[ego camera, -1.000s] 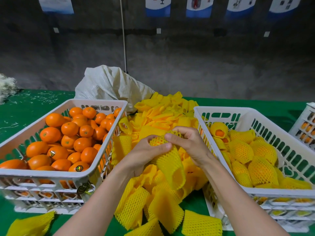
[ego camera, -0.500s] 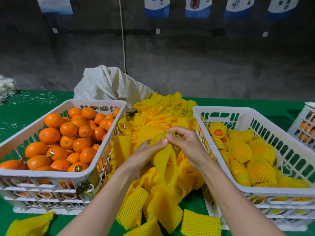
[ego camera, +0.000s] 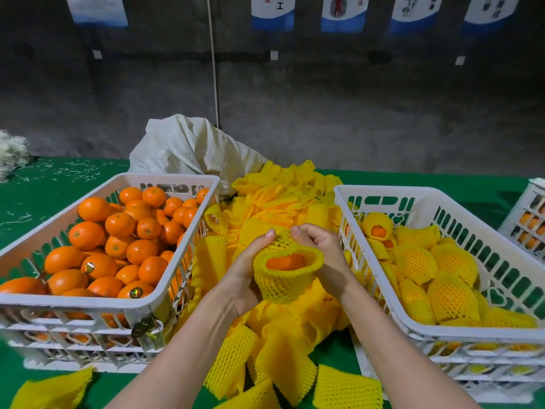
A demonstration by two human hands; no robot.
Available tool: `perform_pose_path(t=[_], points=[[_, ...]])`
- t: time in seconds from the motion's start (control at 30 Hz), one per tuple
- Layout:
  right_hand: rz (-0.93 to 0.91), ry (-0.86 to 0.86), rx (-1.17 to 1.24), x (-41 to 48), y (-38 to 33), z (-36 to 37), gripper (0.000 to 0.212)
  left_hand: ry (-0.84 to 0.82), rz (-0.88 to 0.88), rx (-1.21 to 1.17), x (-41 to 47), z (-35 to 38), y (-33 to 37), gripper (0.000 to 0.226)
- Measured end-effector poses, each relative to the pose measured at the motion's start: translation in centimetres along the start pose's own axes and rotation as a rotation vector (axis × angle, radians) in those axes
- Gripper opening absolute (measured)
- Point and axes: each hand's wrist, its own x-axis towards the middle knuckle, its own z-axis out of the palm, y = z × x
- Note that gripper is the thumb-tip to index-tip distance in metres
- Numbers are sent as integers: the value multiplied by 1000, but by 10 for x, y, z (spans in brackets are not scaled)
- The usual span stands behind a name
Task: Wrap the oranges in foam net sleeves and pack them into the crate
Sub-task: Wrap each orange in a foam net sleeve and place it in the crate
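Note:
An orange (ego camera: 285, 261) sits inside a yellow foam net sleeve (ego camera: 283, 283), showing through the sleeve's open end that faces me. My left hand (ego camera: 247, 270) grips the sleeve from the left and my right hand (ego camera: 323, 255) grips it from the right, thumbs on its far end. They hold it above a heap of loose yellow sleeves (ego camera: 277, 208). On the left a white crate (ego camera: 88, 305) holds several bare oranges (ego camera: 118, 225). On the right another white crate (ego camera: 383, 293) holds several wrapped oranges (ego camera: 442, 293).
A white woven sack (ego camera: 188, 149) lies behind the sleeve heap. Green cloth (ego camera: 44, 187) covers the table. Part of a third crate (ego camera: 530, 219) shows at the right edge. Loose sleeves (ego camera: 50, 391) lie along the near edge. A dark wall stands behind.
The sleeve hung long and flat below my hands; now it is pulled over the orange and stretched round it, with the open end turned toward me. Both hands stayed in place.

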Motion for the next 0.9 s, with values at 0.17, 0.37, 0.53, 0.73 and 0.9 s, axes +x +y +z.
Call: perform_pose_path(t=[0.17,0.37,0.53,0.73,0.9], points=[[25,38,29,-3,5,5,39,32,62,-24,1,3,-1,57],[503,6,32,-6,-4,6,63,343,163,30,13,6,0,31],[414,34,-206,-14,0,20,94,515,551,476,15,4,-8,43],[539,168,398,-15,12,24,43,545,652,438,17,6,-5,42],[565,167,534,-15,16,22,39,385,473,151,18,4,-3,44]])
